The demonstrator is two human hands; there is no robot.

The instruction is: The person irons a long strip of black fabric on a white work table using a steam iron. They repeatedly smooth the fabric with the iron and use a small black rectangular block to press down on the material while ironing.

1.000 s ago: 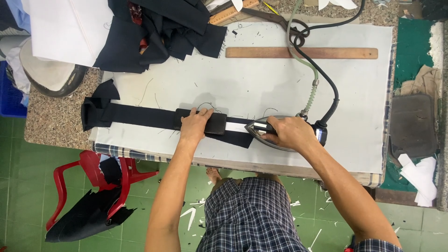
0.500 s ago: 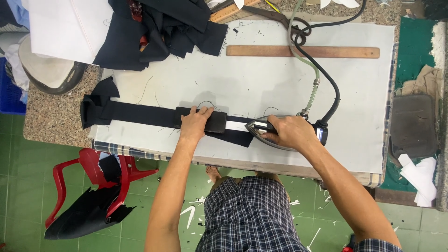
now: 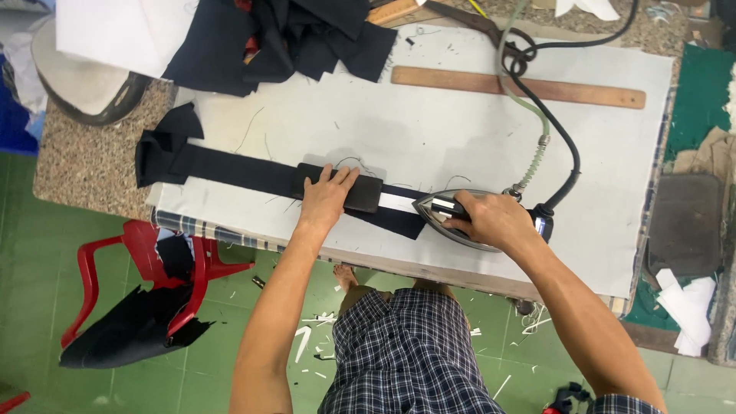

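A long black fabric strip [image 3: 230, 170] lies across a white ironing pad [image 3: 429, 123]. My left hand [image 3: 328, 195] presses flat on a folded part of the strip, fingers spread. A narrow white strip [image 3: 399, 203] shows between the fold and the iron's tip. My right hand [image 3: 491, 221] grips the handle of a steam iron [image 3: 445, 211] whose point faces left, onto the strip. A black cord and a pale hose [image 3: 537, 146] run from the iron's back toward the far edge.
A wooden ruler [image 3: 521, 86] lies at the far side of the pad. A heap of black fabric pieces [image 3: 276, 38] sits at the far left. A red plastic chair [image 3: 146, 268] holding black cloth stands below the table on the green floor.
The iron and my right hand have crept slightly left along the strip. My left hand keeps pressing the fold in nearly the same spot.
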